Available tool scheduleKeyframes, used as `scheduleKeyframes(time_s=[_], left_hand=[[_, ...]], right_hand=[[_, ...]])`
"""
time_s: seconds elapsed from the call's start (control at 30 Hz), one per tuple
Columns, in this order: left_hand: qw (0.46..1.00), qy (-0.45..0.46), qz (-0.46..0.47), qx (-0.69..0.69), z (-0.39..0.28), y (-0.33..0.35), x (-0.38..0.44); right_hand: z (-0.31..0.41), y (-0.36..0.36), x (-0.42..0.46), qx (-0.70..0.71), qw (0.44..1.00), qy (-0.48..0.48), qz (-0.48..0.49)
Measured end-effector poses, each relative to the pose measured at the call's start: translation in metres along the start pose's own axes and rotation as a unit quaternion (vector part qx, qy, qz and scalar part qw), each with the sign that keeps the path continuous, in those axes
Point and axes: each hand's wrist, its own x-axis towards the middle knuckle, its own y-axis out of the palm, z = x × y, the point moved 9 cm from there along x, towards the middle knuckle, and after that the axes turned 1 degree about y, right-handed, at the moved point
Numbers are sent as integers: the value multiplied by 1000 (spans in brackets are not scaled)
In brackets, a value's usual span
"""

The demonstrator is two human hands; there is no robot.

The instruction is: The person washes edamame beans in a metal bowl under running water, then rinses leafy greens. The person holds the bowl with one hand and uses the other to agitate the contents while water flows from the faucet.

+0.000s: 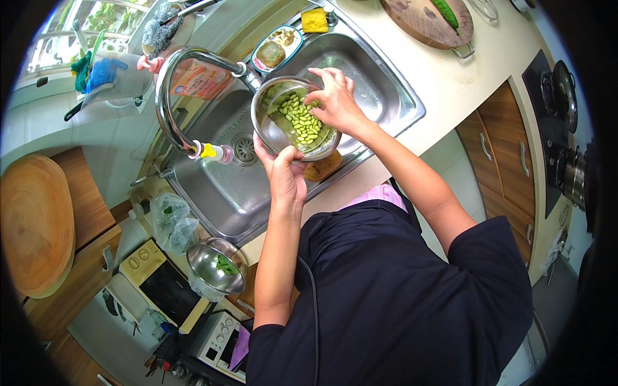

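Observation:
A round stainless steel bowl (271, 136) is tilted over the double sink, with green shelled beans (300, 118) and some water inside. My left hand (286, 174) grips its near rim, thumb on top and fingers underneath. Above the bowl's right side is my right hand (336, 102), its fingers bent and spread over the beans; nothing shows in its grasp. A potato (322, 166), partly hidden by the bowl, rests at the sink's near edge. The chrome faucet (166, 96) arches left of the bowl, its nozzle over the left basin (217, 190).
A soap dish (277, 48) and a yellow sponge (314, 20) sit at the sink's back edge. Another metal bowl (212, 268) with green leaves stands beside a plastic bag (174, 222). At the upper right, a cucumber (445, 13) lies on a round cutting board (410, 21).

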Motion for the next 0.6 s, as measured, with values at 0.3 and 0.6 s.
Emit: scheduleKeyframes(time_s=[0.3,0.6], left_hand=[[1000,0,6,-3,2,-2,3],[1000,-6,6,-3,4,-2,2]], right_hand=[[5,-5,-1,26,999,-28,-18],[15,-11,-12,-37,998,-51,-13]])
